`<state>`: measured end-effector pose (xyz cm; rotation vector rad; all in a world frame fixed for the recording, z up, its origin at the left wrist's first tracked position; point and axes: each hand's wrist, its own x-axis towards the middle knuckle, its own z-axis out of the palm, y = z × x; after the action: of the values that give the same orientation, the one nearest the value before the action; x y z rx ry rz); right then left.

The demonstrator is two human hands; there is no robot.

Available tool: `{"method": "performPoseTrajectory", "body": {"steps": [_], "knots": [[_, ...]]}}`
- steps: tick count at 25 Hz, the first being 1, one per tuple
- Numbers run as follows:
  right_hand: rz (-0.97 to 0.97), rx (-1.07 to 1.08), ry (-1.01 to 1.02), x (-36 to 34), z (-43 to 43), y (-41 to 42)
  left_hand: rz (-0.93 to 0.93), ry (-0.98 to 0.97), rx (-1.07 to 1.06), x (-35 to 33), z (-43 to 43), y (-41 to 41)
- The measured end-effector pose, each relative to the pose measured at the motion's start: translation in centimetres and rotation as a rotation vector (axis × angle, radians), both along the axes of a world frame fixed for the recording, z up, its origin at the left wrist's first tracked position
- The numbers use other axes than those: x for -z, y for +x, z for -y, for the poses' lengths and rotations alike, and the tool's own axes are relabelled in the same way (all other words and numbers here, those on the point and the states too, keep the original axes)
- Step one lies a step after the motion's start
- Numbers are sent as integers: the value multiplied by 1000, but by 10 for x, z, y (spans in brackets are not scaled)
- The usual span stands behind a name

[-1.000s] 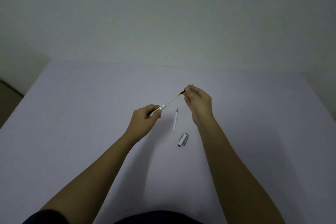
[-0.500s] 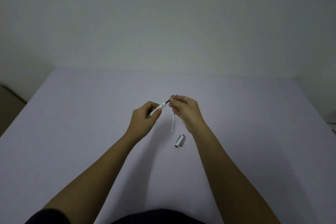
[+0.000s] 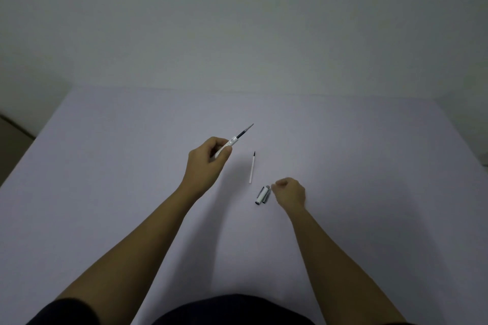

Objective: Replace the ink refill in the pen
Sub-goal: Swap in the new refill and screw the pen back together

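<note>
My left hand (image 3: 208, 159) is closed around the white pen barrel (image 3: 229, 144) and holds it above the table. A dark refill (image 3: 245, 130) sticks out of the barrel's front end, its tip pointing up and to the right. A second thin white refill with a dark tip (image 3: 252, 167) lies on the table between my hands. A short silver and white pen piece (image 3: 263, 195) lies just below it. My right hand (image 3: 289, 191) rests low by the table with its fingers curled, the fingertips right beside that piece's far end. I see nothing held in it.
The pale table top (image 3: 132, 166) reaches to a plain wall at the back. Its left edge (image 3: 34, 140) drops to a darker floor. My dark clothing shows at the bottom of the view.
My right hand has let go of the refill tip and dropped down and right to the silver piece. My left hand has lifted the barrel, with the refill pushed in.
</note>
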<state>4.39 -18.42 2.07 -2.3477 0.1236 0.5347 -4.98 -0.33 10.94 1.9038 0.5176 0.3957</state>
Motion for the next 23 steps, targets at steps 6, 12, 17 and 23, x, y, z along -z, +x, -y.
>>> {"method": "performPoseTrajectory", "body": {"steps": [6,12,17,23], "knots": [[-74,-50,-80,19,-3,-7,-29,-15,2,9,-5,7],[-38,-83,-121,16,-5,-7,-41,-23,19,14,-1,8],[-54,-81,-135,15,-10,-9,-52,-7,19,13,0,3],[-68,-60,-158,19,-5,-7,-46,11,-3,10,-7,-2]]}}
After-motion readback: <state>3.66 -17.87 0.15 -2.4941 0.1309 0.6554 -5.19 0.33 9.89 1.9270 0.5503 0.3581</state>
